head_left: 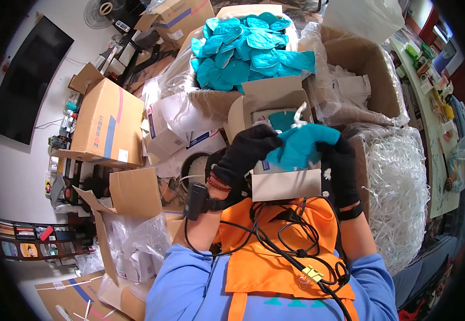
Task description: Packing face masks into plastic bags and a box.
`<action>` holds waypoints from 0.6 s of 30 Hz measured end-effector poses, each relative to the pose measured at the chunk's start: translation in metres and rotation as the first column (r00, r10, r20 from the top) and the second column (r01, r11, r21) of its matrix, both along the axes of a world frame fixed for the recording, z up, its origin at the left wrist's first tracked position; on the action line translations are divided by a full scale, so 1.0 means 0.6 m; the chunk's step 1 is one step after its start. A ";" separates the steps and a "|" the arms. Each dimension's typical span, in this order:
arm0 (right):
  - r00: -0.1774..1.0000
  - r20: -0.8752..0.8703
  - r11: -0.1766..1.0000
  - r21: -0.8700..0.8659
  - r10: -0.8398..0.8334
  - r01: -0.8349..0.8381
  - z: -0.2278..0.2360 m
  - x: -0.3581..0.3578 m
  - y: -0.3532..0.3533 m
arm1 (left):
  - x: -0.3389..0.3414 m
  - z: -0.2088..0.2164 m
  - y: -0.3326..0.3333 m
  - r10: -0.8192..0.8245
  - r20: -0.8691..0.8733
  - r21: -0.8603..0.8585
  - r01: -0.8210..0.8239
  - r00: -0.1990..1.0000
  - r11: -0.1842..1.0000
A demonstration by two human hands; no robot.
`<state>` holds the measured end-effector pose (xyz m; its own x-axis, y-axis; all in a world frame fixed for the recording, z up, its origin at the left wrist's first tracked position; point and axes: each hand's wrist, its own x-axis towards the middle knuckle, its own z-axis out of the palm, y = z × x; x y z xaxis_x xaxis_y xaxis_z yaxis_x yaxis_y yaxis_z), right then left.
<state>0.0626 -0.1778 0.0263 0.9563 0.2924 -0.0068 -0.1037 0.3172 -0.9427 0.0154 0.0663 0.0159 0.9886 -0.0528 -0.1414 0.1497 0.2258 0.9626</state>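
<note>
Between my hands is a teal, pouch-shaped face mask [296,148] with a white strap bunched at its upper edge. My left hand [249,150], in a black glove, is closed on the mask's left side. On its right corner my right hand [340,163], also black-gloved, is closed. Directly below the mask stands an open white carton [287,184] close to my lap, partly hidden by the mask. Inside the carton, another teal piece [282,120] and white packs show. My fingertips are partly hidden behind the fabric.
Beyond the carton, a lined box holds a heap of teal masks [243,48]. To the right are an open cardboard box [361,61] with white packs and a bag of white straps [397,184]. Cardboard boxes [107,120] stand left. Black cables [259,230] cross my orange apron.
</note>
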 end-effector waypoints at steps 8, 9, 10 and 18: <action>0.996 -0.068 0.992 0.106 -0.060 0.067 0.016 0.003 -0.020 | -0.013 -0.019 0.001 0.307 0.346 0.759 -0.457 0.887 0.464; 0.997 -0.040 0.994 0.079 -0.069 0.072 0.017 0.003 -0.020 | -0.015 -0.002 -0.007 0.294 0.410 0.764 -0.501 0.864 0.406; 0.998 -0.022 0.995 0.078 -0.058 0.059 0.019 0.002 -0.021 | -0.016 0.020 -0.013 0.324 0.345 0.666 -0.473 0.881 0.577; 0.997 -0.071 0.992 0.128 -0.008 0.017 0.012 -0.007 -0.012 | 0.007 -0.017 -0.034 0.026 -0.032 0.006 -0.026 0.999 1.000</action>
<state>0.0582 -0.1848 0.0336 0.9582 0.2835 -0.0376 -0.1639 0.4366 -0.8846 0.0198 0.0459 0.0058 0.9845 -0.0264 -0.1735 0.1749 0.2244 0.9587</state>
